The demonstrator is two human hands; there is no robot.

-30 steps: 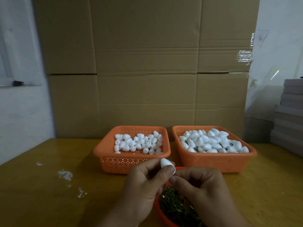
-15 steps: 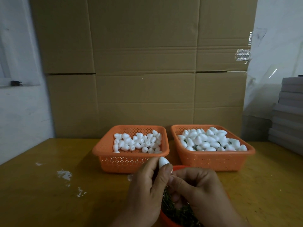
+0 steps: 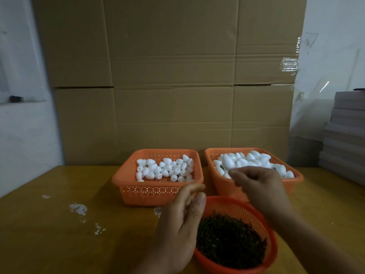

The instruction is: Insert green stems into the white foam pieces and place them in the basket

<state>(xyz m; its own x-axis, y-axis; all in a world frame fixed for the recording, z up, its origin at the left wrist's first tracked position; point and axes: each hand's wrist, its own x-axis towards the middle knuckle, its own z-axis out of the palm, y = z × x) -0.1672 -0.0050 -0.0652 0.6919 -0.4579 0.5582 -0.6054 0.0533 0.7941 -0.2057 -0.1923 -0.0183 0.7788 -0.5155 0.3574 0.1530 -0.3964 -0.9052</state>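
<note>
since the earlier frames the foam piece has left the left hand [image 3: 183, 220]; the right hand [image 3: 256, 184] has swung out from over the bowl [image 3: 254, 212] to the near edge of the right basket [image 3: 223, 186]. a foam piece [image 3: 227, 162] shows just above the right fingertips, on the heap; i cannot tell whether this is the one just stemmed, nor whether it has already left the fingers. it is egg-shaped, long axis roughly upright and tipped a little, narrow end up-left; a dark bit at its lower end may be the stem, too small to be sure. right fingers curled loosely, thumb and forefinger close together, nothing clearly pinched. left hand hangs over the table [image 3: 59, 224] between the bowl and the left basket [image 3: 158, 192], fingers relaxed and slightly apart, holding nothing seen. judgement: a deposit is at or just past release. next cycle needs a bare piece from the left basket, which lies just beyond the left hand, the nearer one; those pieces lie at mixed angles, some with the hole facing the camera. stems [image 3: 231, 242] lie in a tangle in the bowl, below the right forearm, with no common axis. cardboard stands behind both baskets.
</note>
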